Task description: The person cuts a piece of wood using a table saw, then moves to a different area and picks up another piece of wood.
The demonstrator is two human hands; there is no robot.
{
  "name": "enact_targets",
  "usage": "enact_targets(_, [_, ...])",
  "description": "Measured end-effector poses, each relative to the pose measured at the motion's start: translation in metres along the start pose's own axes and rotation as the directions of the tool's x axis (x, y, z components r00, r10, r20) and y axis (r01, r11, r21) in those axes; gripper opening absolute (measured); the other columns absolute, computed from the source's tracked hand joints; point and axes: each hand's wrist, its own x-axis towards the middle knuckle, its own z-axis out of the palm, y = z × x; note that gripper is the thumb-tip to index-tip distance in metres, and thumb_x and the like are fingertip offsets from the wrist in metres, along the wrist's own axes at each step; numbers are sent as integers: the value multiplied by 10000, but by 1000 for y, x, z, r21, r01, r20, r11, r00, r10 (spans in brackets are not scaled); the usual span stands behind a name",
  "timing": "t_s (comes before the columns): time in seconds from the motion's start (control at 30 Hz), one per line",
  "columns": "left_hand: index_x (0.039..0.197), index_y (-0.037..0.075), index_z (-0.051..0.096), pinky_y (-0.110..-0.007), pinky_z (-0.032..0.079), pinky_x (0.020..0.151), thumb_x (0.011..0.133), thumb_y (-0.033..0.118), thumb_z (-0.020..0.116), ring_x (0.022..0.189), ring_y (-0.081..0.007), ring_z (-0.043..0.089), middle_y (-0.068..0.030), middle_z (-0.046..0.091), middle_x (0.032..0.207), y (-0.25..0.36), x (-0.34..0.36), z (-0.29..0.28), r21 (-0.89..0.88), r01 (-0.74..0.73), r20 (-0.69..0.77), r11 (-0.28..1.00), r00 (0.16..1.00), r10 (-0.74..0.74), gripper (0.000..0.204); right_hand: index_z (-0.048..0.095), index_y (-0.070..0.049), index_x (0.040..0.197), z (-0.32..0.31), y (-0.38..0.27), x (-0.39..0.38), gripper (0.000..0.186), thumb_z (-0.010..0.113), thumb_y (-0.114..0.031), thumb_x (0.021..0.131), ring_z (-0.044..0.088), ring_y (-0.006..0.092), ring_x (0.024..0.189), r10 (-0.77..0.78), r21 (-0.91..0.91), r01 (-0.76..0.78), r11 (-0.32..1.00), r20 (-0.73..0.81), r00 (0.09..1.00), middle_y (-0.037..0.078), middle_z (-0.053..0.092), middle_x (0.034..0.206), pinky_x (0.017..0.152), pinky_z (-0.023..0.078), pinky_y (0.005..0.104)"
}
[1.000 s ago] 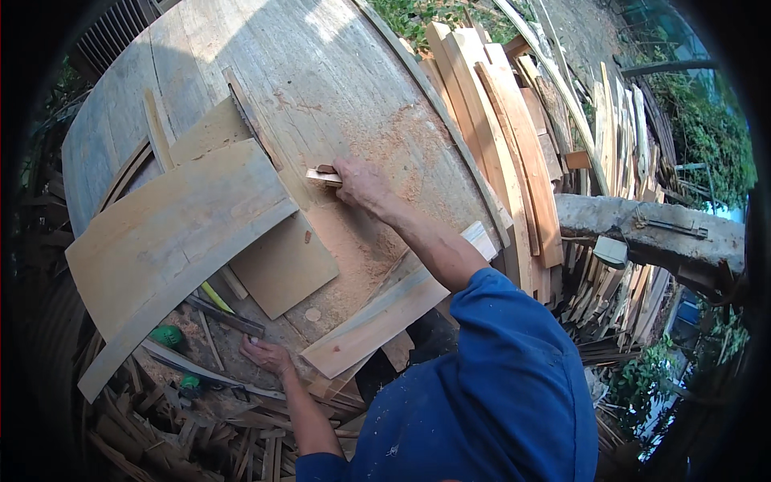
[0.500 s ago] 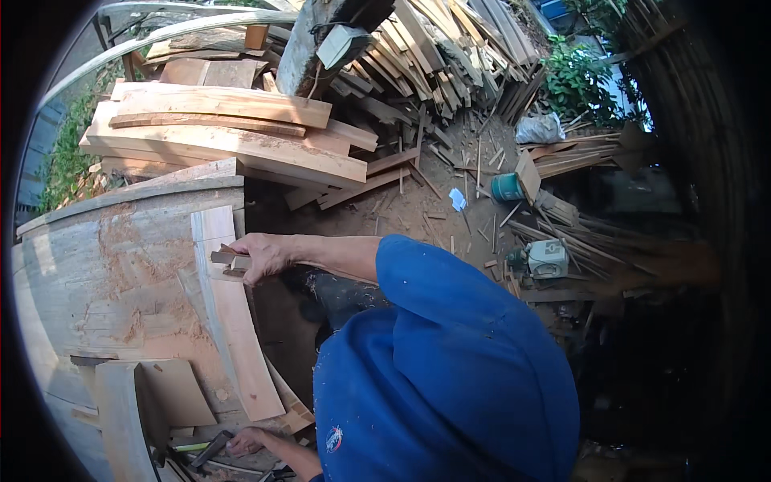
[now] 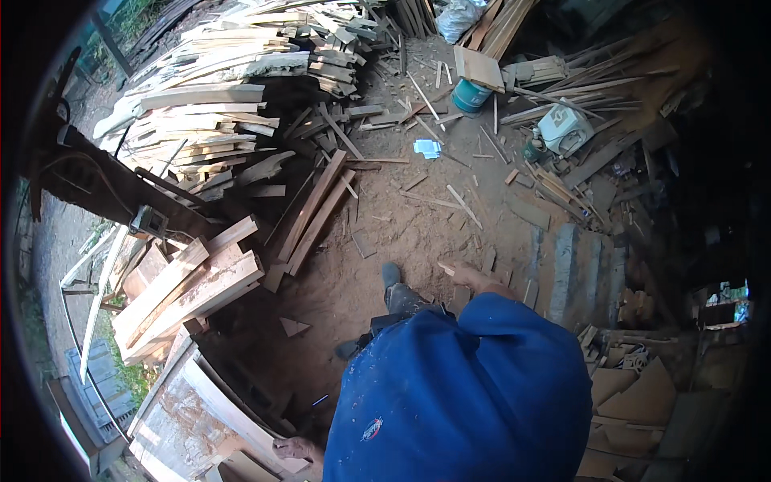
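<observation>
My left hand (image 3: 296,450) is at the near end of a pale plank (image 3: 233,410) that lies along the edge of the workbench (image 3: 178,408). Its fingers are curled over the wood; their undersides are hidden. Out to the right of my legs, my right hand (image 3: 463,275) hangs above the dirt floor with its fingers stretched forward. Nothing shows clearly in it. A thin blue pen-like stick (image 3: 320,400) lies on the ground beside the bench. The bench top carries patches of sawdust.
Thick beams (image 3: 201,289) are stacked beyond the bench, near a dark post (image 3: 104,181). Scrap wood (image 3: 217,104) is heaped at the far left. A green bucket (image 3: 471,96), a white jug (image 3: 564,128) and loose sticks lie right. Two long boards (image 3: 317,209) lean ahead.
My view has swung to the right. My right hand has left the plank and the small wooden piece it held, and is now out to the right. My left hand has moved onto the plank.
</observation>
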Motion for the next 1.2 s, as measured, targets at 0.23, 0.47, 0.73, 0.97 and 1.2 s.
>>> enact_targets(0.23, [1098, -31, 624, -392, 509, 690, 972, 338, 570, 754, -267, 651, -151, 653, 836, 249, -78, 146, -202, -203, 942, 958, 229, 247, 393, 471, -120, 1410, -17, 41, 32, 814, 801, -120, 666, 606, 352, 1145, -59, 170, 47, 984, 66, 996, 184, 615, 1271, 952, 508, 421])
enact_targets(0.47, [1059, -13, 661, -342, 496, 567, 967, 379, 555, 622, -191, 639, -118, 662, 764, 536, -240, 221, -526, -490, 850, 695, -291, 438, 416, 470, -104, 1404, -3, 215, 55, 807, 805, -229, 681, 602, 348, 1171, 388, 674, -255, 694, -51, 920, 201, 608, 1277, 971, 502, 425])
enact_targets(0.73, [950, -21, 662, -348, 504, 572, 948, 408, 551, 626, -198, 649, -119, 650, 735, 673, -351, 336, -556, -670, 831, 492, -453, 322, 443, 529, -9, 1294, -6, 218, 53, 794, 770, -464, 690, 673, 367, 989, 579, 738, -384, 554, -10, 815, 247, 682, 1072, 870, 535, 458])
enact_targets(0.97, [938, -21, 661, -347, 504, 575, 948, 399, 553, 623, -197, 649, -112, 646, 730, 772, -386, 406, -687, -579, 723, 438, -605, 333, 433, 573, -64, 1242, 48, 187, 83, 573, 621, -486, 859, 679, 338, 921, 579, 607, -468, 643, 15, 815, 204, 673, 941, 801, 553, 436])
enact_targets(1.2, [741, 71, 653, -349, 448, 529, 968, 455, 516, 546, -172, 589, -57, 602, 595, 874, -381, 508, -734, -443, 664, 514, -624, 411, 466, 474, -42, 1273, -148, 146, 258, 619, 725, -308, 774, 686, 345, 909, 488, 588, -407, 699, 23, 873, 219, 656, 997, 780, 547, 454])
